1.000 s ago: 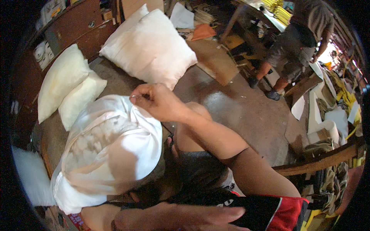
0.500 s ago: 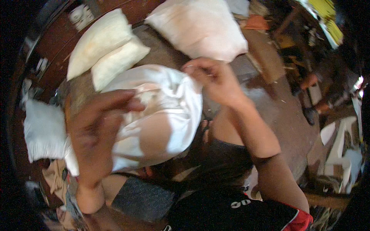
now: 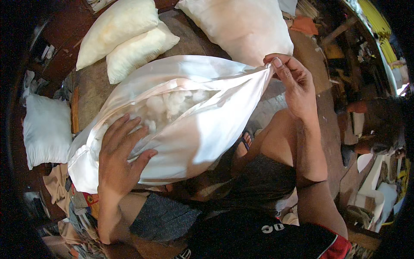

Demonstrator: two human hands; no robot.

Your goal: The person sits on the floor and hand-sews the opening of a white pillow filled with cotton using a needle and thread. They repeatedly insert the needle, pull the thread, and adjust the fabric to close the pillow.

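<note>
At two o'clock from the middle of my head view, the right hand (image 3: 297,86) has a narrow grip, thumb and fingers pinched on one gathered corner of a white pillow cover (image 3: 215,134). That small pinch seems my weakest point: the cloth looks smooth, so a hard pull could slide it free and let the stretched mouth sag. At eight o'clock, the left hand (image 3: 120,151) has its fingers spread wide over the near end of the gap, gripping nothing that I can see; I can't make out whether its fingertips press the filling or only hover. Pressing down there could push the loose white fluffy filling (image 3: 174,102) up through the slit, and snagging an edge could skew the gap or strain its ends. The cover lies across the middle of my view, bulging and slanting from eight toward two o'clock, near the bare knee, so a tug could roll it and spill fluff. Beyond, a large off-white pillow (image 3: 241,26) sits near one o'clock and two cream pillows (image 3: 118,32) near eleven; swinging the cover outward could knock them. A bluish-white pillow (image 3: 47,129) lies at nine.
</note>
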